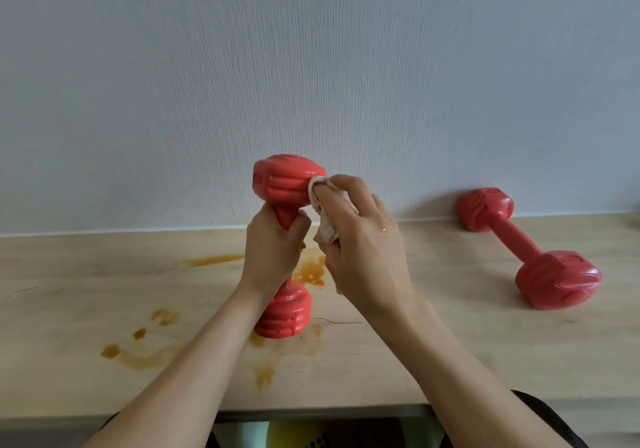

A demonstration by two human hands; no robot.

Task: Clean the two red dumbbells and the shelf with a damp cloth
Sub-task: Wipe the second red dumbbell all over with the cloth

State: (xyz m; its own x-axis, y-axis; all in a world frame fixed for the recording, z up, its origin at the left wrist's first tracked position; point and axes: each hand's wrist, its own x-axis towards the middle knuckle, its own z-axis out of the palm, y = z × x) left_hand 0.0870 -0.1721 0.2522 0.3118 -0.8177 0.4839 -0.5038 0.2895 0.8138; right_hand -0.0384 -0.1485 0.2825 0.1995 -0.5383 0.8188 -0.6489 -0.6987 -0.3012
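Note:
One red dumbbell (284,184) stands upright on the pale wooden shelf (450,343), its lower head resting on the wood. My left hand (273,247) grips its handle. My right hand (363,240) holds a bunched whitish cloth (327,212) and presses it against the right side of the upper head. The second red dumbbell (526,247) lies on its side at the right, one head near the wall.
Brown-orange stains (145,350) spread over the shelf around and left of the upright dumbbell. A white textured wall (311,67) rises behind. The shelf's front edge (311,409) runs below my forearms, with dim objects underneath.

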